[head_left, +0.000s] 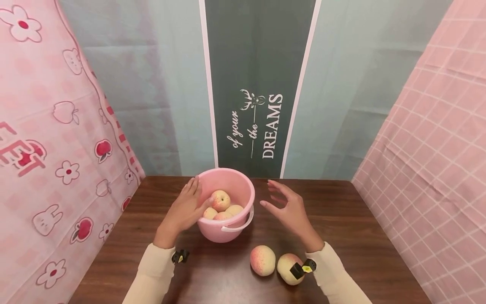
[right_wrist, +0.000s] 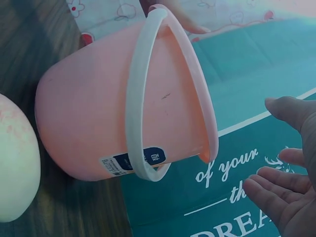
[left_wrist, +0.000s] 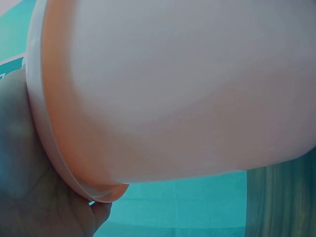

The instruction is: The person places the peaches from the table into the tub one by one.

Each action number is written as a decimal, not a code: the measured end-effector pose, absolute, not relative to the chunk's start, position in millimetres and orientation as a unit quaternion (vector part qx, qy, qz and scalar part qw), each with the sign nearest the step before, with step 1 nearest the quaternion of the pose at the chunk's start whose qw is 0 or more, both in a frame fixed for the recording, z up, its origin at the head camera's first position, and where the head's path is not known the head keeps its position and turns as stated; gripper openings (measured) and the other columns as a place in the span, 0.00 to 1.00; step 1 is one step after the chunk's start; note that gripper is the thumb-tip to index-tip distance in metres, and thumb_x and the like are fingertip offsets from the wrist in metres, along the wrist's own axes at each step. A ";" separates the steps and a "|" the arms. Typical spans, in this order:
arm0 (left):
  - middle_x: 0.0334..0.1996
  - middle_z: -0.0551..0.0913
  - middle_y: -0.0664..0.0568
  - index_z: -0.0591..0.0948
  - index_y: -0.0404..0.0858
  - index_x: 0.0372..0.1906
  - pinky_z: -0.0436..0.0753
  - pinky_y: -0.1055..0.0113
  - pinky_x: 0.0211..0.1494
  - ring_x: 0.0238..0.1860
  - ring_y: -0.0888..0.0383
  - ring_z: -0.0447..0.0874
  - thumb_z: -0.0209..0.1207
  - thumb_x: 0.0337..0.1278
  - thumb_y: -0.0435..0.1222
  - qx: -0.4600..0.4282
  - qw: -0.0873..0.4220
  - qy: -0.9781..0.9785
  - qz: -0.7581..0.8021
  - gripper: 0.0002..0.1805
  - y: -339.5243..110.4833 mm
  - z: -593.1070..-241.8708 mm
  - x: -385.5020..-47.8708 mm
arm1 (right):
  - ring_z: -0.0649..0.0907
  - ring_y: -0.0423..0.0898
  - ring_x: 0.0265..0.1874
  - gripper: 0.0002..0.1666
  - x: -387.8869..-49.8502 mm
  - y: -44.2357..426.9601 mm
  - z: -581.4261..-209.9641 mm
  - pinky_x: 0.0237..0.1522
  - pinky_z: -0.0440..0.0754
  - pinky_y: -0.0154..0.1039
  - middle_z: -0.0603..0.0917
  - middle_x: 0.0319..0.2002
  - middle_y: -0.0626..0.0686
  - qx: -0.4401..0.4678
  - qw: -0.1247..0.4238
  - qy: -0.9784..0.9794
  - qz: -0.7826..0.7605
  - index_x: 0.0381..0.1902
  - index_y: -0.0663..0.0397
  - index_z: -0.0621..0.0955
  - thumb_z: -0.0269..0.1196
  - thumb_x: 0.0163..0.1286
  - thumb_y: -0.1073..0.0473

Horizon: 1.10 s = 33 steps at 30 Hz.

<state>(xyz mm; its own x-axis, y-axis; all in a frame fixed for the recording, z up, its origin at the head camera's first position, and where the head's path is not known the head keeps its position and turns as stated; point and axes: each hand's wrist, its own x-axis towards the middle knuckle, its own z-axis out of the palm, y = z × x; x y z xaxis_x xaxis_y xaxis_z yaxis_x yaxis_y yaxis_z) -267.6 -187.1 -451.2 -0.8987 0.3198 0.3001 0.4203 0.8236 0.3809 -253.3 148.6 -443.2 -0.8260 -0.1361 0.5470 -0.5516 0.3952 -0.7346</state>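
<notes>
- Four peaches (head_left: 221, 201) show inside the pink bucket (head_left: 214, 233) on the table (head_left: 216, 274)!
- Left hand (head_left: 184, 209) at its rim (left_wrist: 33, 49), fingers straight; right hand (head_left: 291, 207) hovers alongside, loose, free.
- Only the right wrist view catches the bucket's label (right_wrist: 116, 165).

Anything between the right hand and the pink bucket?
Nothing; head and right wrist views both show a bare gap between the right hand and the pink bucket.

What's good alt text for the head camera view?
A pink bucket of pink-and-yellow fruit stands on a wooden table, the left hand against it, the right hand empty beside it. Two more fruits lie nearer the camera.
</notes>
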 end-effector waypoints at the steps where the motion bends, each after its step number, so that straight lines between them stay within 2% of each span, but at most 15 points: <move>1: 0.79 0.49 0.34 0.55 0.26 0.77 0.49 0.44 0.80 0.80 0.38 0.44 0.44 0.75 0.61 -0.195 0.114 -0.948 -0.223 0.47 -187.1 -451.5 -267.4 | 0.83 0.53 0.58 0.37 -252.4 149.2 -445.0 0.54 0.84 0.42 0.83 0.60 0.47 0.210 0.208 -0.808 0.509 0.65 0.42 0.79 0.79 0.58 0.55; 5: 0.79 0.49 0.34 0.56 0.26 0.77 0.49 0.45 0.80 0.80 0.38 0.45 0.44 0.74 0.61 -0.195 0.121 -0.948 -0.220 0.47 -186.4 -451.4 -268.4 | 0.83 0.55 0.57 0.37 -249.6 151.3 -447.8 0.53 0.85 0.48 0.83 0.59 0.49 0.206 0.222 -0.806 0.508 0.65 0.45 0.80 0.79 0.56 0.60; 8: 0.79 0.49 0.34 0.56 0.25 0.77 0.49 0.45 0.80 0.80 0.37 0.44 0.44 0.74 0.61 -0.195 0.123 -0.949 -0.215 0.47 -186.0 -450.7 -269.4 | 0.83 0.59 0.57 0.37 -242.9 150.5 -443.2 0.52 0.84 0.54 0.83 0.59 0.55 0.211 0.232 -0.802 0.509 0.64 0.52 0.79 0.78 0.56 0.66; 12: 0.79 0.49 0.34 0.55 0.26 0.77 0.49 0.45 0.80 0.80 0.38 0.44 0.44 0.75 0.60 -0.194 0.122 -0.949 -0.219 0.46 -185.7 -450.7 -269.1 | 0.82 0.62 0.57 0.36 -227.4 148.8 -433.5 0.51 0.83 0.56 0.83 0.58 0.61 0.213 0.239 -0.795 0.515 0.63 0.60 0.79 0.77 0.56 0.70; 17: 0.79 0.49 0.35 0.55 0.27 0.77 0.48 0.45 0.80 0.80 0.37 0.45 0.43 0.74 0.61 -0.191 0.117 -0.950 -0.218 0.47 -185.4 -451.7 -268.0 | 0.82 0.63 0.57 0.35 -214.9 150.9 -434.9 0.51 0.84 0.55 0.83 0.57 0.61 0.209 0.242 -0.791 0.522 0.62 0.61 0.80 0.76 0.56 0.71; 22: 0.79 0.49 0.34 0.55 0.26 0.77 0.48 0.46 0.80 0.80 0.38 0.44 0.44 0.74 0.61 -0.192 0.117 -0.950 -0.218 0.47 -185.0 -450.1 -266.8 | 0.82 0.61 0.57 0.34 -211.7 155.0 -448.7 0.51 0.84 0.54 0.84 0.57 0.59 0.192 0.245 -0.786 0.533 0.62 0.59 0.80 0.76 0.56 0.71; 30: 0.79 0.49 0.34 0.55 0.26 0.77 0.49 0.45 0.80 0.80 0.38 0.44 0.45 0.74 0.60 -0.195 0.120 -0.948 -0.223 0.46 -184.9 -451.6 -267.2 | 0.82 0.62 0.57 0.33 -208.2 163.2 -468.9 0.50 0.84 0.56 0.84 0.56 0.59 0.175 0.252 -0.781 0.544 0.61 0.61 0.80 0.76 0.56 0.72; 33: 0.79 0.49 0.34 0.56 0.26 0.77 0.49 0.45 0.80 0.80 0.38 0.45 0.45 0.74 0.60 -0.195 0.123 -0.947 -0.222 0.46 -185.1 -451.8 -267.1 | 0.82 0.61 0.57 0.34 -212.0 168.9 -482.9 0.50 0.84 0.54 0.84 0.57 0.58 0.168 0.256 -0.778 0.549 0.62 0.59 0.80 0.76 0.56 0.72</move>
